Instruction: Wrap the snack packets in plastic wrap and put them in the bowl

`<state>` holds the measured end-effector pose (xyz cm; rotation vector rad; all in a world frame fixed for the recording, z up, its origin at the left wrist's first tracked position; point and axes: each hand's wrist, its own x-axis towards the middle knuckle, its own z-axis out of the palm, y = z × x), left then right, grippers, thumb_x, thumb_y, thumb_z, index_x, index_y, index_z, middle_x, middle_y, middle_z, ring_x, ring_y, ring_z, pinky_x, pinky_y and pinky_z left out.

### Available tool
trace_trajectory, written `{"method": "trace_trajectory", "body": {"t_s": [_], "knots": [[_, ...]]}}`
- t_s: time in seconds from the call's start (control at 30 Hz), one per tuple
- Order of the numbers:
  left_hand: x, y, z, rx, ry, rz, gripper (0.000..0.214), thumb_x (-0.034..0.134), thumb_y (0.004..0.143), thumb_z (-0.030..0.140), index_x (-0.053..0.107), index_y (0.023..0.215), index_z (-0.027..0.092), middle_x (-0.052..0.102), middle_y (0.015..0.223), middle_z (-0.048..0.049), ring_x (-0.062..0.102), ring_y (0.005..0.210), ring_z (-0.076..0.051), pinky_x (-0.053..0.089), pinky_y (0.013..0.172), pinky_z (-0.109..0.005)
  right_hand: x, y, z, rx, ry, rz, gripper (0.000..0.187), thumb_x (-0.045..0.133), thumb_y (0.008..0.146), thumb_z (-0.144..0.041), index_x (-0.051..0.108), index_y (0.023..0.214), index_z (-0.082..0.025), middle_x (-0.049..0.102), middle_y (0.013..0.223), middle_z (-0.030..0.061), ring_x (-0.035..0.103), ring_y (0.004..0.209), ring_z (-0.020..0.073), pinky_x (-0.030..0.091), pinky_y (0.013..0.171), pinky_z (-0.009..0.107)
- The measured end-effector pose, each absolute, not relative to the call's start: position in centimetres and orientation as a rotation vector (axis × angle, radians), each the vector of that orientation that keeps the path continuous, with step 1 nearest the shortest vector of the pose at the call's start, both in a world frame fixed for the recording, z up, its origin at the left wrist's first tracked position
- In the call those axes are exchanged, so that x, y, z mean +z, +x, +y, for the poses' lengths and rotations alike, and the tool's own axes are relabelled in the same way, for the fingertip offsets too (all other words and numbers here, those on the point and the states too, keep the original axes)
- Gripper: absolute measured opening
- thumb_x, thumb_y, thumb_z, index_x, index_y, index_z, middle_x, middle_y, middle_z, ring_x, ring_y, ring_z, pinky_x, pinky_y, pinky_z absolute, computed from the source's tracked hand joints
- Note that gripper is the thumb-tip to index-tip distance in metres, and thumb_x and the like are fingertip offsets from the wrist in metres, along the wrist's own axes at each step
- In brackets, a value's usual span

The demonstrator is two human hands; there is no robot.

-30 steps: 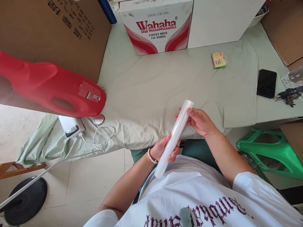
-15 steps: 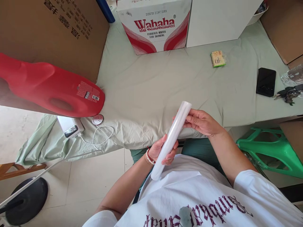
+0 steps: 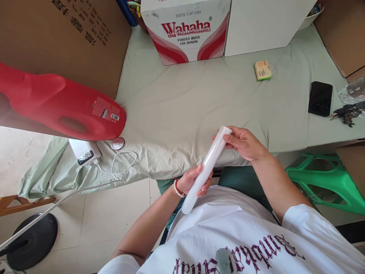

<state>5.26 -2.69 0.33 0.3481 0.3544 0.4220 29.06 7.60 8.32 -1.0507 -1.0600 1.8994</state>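
A roll of clear plastic film (image 3: 205, 167), whitish and shiny, slants between my two hands above the front edge of the cloth-covered table (image 3: 182, 106). My left hand (image 3: 194, 182), with a beaded bracelet at the wrist, is wrapped around the lower half of the roll. Near the upper end, my right hand (image 3: 242, 143) grips the roll, thumb on the near side and fingers partly hidden behind it. The lower end of the roll hangs just over the white shirt.
A red jug (image 3: 65, 110) lies by a cardboard box (image 3: 68, 45) at left, near a white power bank (image 3: 84, 153) with its cable. Behind stand a Wahaha carton (image 3: 186, 34) and a white box (image 3: 262, 26). A small yellow packet (image 3: 262, 70), phone (image 3: 320, 99), keys (image 3: 348, 113) and green stool (image 3: 327, 182) are rightward.
The upper end of the roll has dipped slightly toward me, and my right hand has shifted with it, its thumb now closer to the rim. My left hand keeps its hold.
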Motion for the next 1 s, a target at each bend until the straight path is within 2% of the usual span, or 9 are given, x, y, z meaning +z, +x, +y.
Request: {"method": "trace_trajectory", "body": {"t_s": [0.17, 0.33, 0.5, 0.6, 0.7, 0.9, 1.0], "knots": [[-0.21, 4.63, -3.23, 0.426, 0.326, 0.3, 0.06, 0.056, 0.093, 0.077, 0.058, 0.099, 0.018, 0.062, 0.063, 0.0013, 0.05, 0.036, -0.012, 0.04, 0.038, -0.024, 7.96, 29.46, 7.52, 1.985, -0.942, -1.093, 0.053, 0.089, 0.078, -0.056, 0.078, 0.117, -0.022, 0.08, 0.116, 0.0075, 0.074, 0.111, 0.0259, 0.063, 0.1, 0.044], [-0.23, 4.54, -3.31, 0.438, 0.318, 0.292, 0.06, 0.058, 0.092, 0.077, 0.059, 0.1, 0.017, 0.064, 0.063, 0.0004, 0.052, 0.037, -0.012, 0.04, 0.038, -0.024, 8.03, 29.61, 7.53, 2.023, -0.888, -1.068, 0.052, 0.087, 0.082, -0.053, 0.077, 0.124, -0.024, 0.079, 0.121, 0.0086, 0.074, 0.114, 0.0263, 0.062, 0.101, 0.044], [0.37, 4.97, -2.97, 0.453, 0.367, 0.388, 0.06, 0.061, 0.091, 0.076, 0.059, 0.098, 0.017, 0.066, 0.064, -0.0006, 0.055, 0.039, -0.013, 0.043, 0.04, -0.024, 7.8, 29.27, 7.78, 1.952, -0.99, -1.045, 0.053, 0.081, 0.084, -0.065, 0.08, 0.113, -0.021, 0.08, 0.111, 0.0116, 0.075, 0.111, 0.0299, 0.063, 0.099, 0.047], [0.41, 4.95, -2.98, 0.46, 0.395, 0.399, 0.059, 0.061, 0.091, 0.076, 0.058, 0.097, 0.017, 0.065, 0.063, -0.0004, 0.055, 0.039, -0.013, 0.043, 0.041, -0.024, 7.7, 29.2, 7.78, 1.916, -1.026, -1.091, 0.049, 0.081, 0.086, -0.063, 0.081, 0.111, -0.021, 0.081, 0.109, 0.0094, 0.075, 0.109, 0.0277, 0.064, 0.097, 0.044], [0.13, 4.54, -3.19, 0.447, 0.42, 0.379, 0.059, 0.061, 0.091, 0.075, 0.058, 0.097, 0.016, 0.065, 0.063, -0.0005, 0.055, 0.039, -0.013, 0.043, 0.04, -0.024, 7.84, 29.55, 7.59, 1.965, -0.951, -1.13, 0.047, 0.08, 0.088, -0.059, 0.08, 0.118, -0.023, 0.08, 0.113, 0.0083, 0.075, 0.112, 0.0262, 0.063, 0.099, 0.042], [-0.01, 4.14, -3.31, 0.417, 0.386, 0.326, 0.064, 0.061, 0.087, 0.081, 0.058, 0.095, 0.018, 0.062, 0.061, 0.0011, 0.05, 0.035, -0.012, 0.038, 0.037, -0.024, 7.92, 29.58, 7.13, 2.029, -0.833, -1.055, 0.045, 0.085, 0.085, -0.054, 0.079, 0.117, -0.023, 0.08, 0.116, 0.0088, 0.074, 0.115, 0.0283, 0.061, 0.103, 0.049], [0.21, 4.42, -3.04, 0.459, 0.393, 0.344, 0.063, 0.062, 0.088, 0.08, 0.058, 0.097, 0.018, 0.062, 0.061, 0.0014, 0.049, 0.036, -0.011, 0.038, 0.038, -0.024, 7.69, 29.02, 7.05, 1.996, -0.829, -0.989, 0.049, 0.084, 0.083, -0.061, 0.079, 0.113, -0.023, 0.08, 0.114, 0.0105, 0.075, 0.115, 0.0297, 0.061, 0.102, 0.05]]}}
